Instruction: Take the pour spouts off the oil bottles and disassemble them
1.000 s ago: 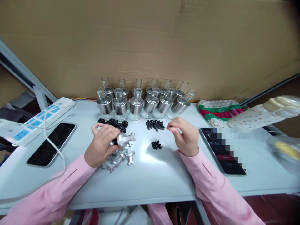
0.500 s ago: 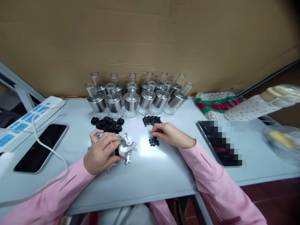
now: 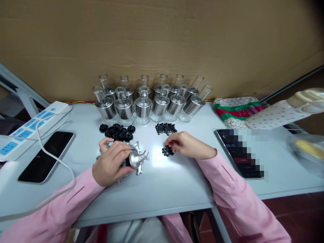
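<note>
My left hand [image 3: 111, 162] is wrapped round a silver metal spout [image 3: 137, 159] with a black part at its base. More silver spouts [image 3: 138, 170] lie beneath and beside that hand. At the small black rings [image 3: 167, 151], my right hand [image 3: 183, 144] has its fingers bent and close together over the pile's right edge; whatever is between the fingertips is too small to make out. Behind it lies a row of small black levers [image 3: 165, 128]. Black round stoppers [image 3: 118, 132] are heaped behind my left hand.
Glass bottles with steel bands [image 3: 143, 108] stand in two rows at the back. On the left are a power strip [image 3: 32, 125], a cable and a phone [image 3: 47, 157]. To the right lie another phone [image 3: 238, 155], a patterned bag [image 3: 235, 109] and a dotted cup [image 3: 268, 116].
My right hand has lowered slightly onto the black rings, its fingers more bent. My left hand keeps hold of the spout. The whole view has shifted slightly.
</note>
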### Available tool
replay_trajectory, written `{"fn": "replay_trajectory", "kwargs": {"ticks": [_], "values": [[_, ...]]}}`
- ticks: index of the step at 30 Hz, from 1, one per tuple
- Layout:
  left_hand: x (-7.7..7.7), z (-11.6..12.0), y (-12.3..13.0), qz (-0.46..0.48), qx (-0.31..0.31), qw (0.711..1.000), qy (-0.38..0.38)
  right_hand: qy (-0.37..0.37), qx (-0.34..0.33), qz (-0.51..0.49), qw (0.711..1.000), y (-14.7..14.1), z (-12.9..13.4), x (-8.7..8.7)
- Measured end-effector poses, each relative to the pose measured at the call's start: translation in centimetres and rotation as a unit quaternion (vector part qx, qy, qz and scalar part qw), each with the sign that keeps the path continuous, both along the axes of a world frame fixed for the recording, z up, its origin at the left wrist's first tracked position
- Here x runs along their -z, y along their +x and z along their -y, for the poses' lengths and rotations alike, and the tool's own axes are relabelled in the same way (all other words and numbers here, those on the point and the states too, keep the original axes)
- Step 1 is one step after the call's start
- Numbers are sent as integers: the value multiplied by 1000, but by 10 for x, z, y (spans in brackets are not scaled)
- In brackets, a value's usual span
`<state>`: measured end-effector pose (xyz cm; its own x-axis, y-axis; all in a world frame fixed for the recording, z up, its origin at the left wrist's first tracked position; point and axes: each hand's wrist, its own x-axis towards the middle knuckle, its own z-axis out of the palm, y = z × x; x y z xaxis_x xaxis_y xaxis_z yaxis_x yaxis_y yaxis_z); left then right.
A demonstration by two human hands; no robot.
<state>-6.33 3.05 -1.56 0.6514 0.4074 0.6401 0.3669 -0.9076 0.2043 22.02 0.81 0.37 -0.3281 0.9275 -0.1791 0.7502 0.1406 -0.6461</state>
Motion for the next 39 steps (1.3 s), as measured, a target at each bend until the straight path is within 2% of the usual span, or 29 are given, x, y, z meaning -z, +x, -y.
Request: {"fn": "replay_trajectory", "kwargs": {"ticks": [6,10,16,22,27,30,32,34,36,39], "values": [[1,-1,0,2,3,1000,2,3,-48,-9,999,6,5,-10],[1,-1,0,1,-4,1000,-1,-29,-39,-18,999,9,4,-4],[1,-2,1,-3,-5,1000,11,7,-25,2,1000,6,0,6],[0,-2,1,-13,-6,1000,15,3,-35,22,999,4,0,4],[-2,-1,3,-15,1,1000,15,41,-63,74,994,-1,4,2],[-3,0,4,-17,9,1000,13,49,-76,68,994,-4,5,4],[-4,0,5,-22,11,1000,9,85,-82,48,992,-7,6,5],[-4,0,6,-33,9,999,5,173,-73,23,982,-14,7,6],[-4,2,7,-46,4,999,3,295,-73,0,953,-26,10,6],[-6,5,10,-66,10,998,-11,433,-130,1,892,-46,17,4]]}}
